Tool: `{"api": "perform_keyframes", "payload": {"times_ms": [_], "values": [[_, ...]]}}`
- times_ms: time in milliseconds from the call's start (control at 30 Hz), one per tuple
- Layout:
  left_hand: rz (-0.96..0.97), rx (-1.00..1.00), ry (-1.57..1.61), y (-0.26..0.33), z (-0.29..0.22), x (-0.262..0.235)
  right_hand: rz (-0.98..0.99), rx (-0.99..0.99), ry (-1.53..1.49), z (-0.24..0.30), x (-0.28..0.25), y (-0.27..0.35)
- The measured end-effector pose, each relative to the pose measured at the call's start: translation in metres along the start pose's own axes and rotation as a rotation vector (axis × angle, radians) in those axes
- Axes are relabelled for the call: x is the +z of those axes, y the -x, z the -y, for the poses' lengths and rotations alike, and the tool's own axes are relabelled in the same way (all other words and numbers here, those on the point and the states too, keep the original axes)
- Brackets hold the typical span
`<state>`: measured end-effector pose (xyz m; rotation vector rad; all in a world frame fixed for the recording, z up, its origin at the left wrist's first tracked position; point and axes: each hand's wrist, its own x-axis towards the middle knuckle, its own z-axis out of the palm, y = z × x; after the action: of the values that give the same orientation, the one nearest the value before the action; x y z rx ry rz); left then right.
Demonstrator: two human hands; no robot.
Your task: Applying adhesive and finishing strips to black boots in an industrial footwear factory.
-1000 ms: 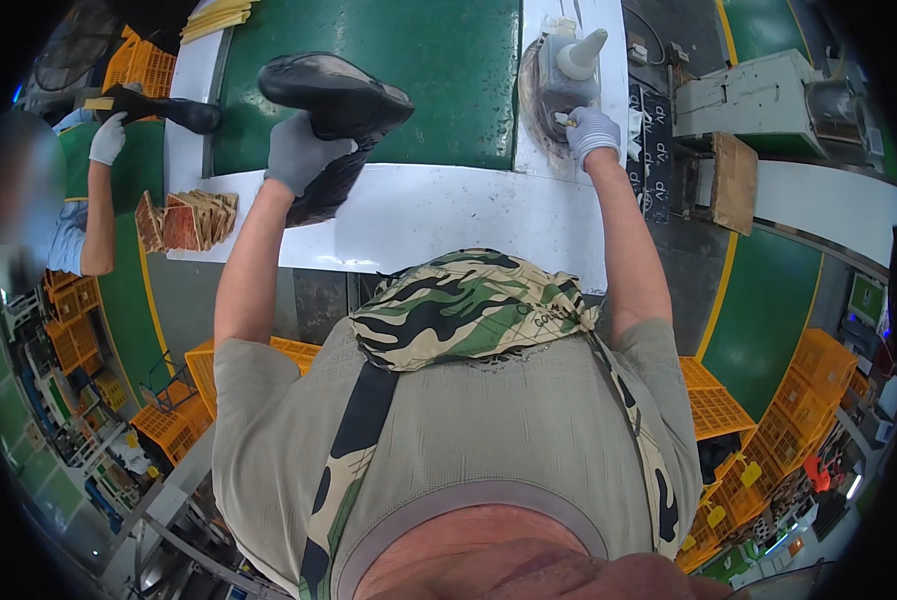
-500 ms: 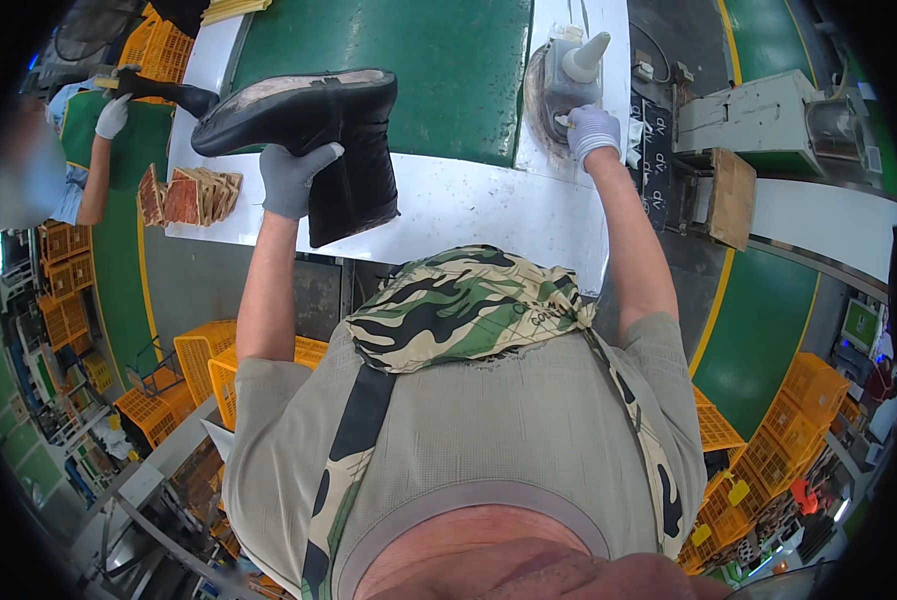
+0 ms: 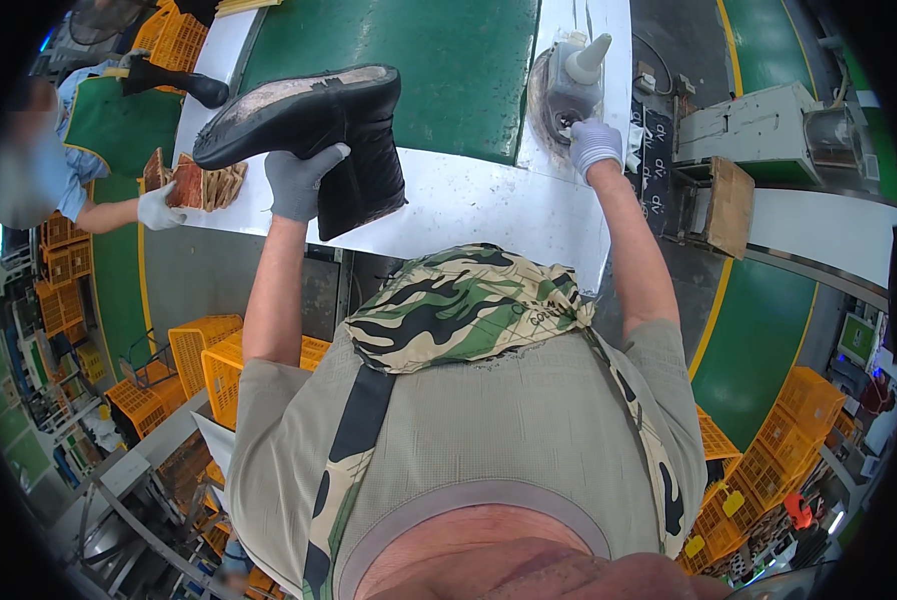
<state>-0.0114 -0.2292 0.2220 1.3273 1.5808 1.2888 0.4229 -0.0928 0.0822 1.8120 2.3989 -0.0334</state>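
Note:
My left hand (image 3: 302, 184), in a grey glove, grips a black boot (image 3: 363, 125) round the ankle, thumb across its shaft. The boot lies on its side in the air over the white table edge, toe to the left. A pale, rough patch shows on its underside. At the far right of the table, my right hand (image 3: 596, 147), in a whitish glove, is closed beside the base of a grey bottle (image 3: 573, 95) with a white cone nozzle. The bottle sits on a round, stained dish (image 3: 540, 95). What the right fingers pinch is too small and hidden to name.
A green conveyor belt (image 3: 398, 60) runs between white table strips (image 3: 468, 200). On the left, a co-worker's gloved hand (image 3: 160, 207) touches a row of reddish-brown pieces (image 3: 208, 185). Another black boot (image 3: 203, 88) lies beyond. Orange crates (image 3: 203, 345) and a cardboard sheet (image 3: 730, 207) stand around.
The co-worker's near hand has come down from the other boot to the reddish-brown pieces. My boot has shifted slightly right. My right hand has drawn slightly toward me, still beside the bottle.

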Motion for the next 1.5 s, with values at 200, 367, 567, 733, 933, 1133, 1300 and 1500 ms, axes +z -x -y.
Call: {"api": "perform_keyframes", "payload": {"times_ms": [200,367,567,733,933,1133,1300,1500], "values": [[-0.015,0.094,0.033,0.008,-0.019,0.007,-0.076,0.543,-0.835,-0.041,0.063,-0.021],[-0.091,0.335,-0.276,0.022,0.006,-0.004,-0.041,0.614,-0.605,-0.043,0.044,-0.002],[0.092,0.586,-0.626,0.016,0.016,0.0,-0.071,0.61,-1.666,-0.035,0.014,0.006],[0.284,0.211,0.082,0.014,0.067,-0.007,-0.1,0.23,-2.049,0.062,-0.109,0.022],[0.572,-0.194,1.286,0.019,0.055,0.002,-0.254,-0.132,-1.683,0.125,-0.155,0.024],[0.509,-0.149,1.216,0.027,0.044,0.004,-0.271,-0.027,-1.467,0.151,-0.173,0.022],[0.485,-0.164,1.196,0.023,0.051,0.007,-0.247,-0.054,-1.412,0.159,-0.179,0.03],[0.42,-0.037,0.947,0.009,0.089,0.017,-0.179,-0.114,-1.426,0.174,-0.192,0.045]]}}
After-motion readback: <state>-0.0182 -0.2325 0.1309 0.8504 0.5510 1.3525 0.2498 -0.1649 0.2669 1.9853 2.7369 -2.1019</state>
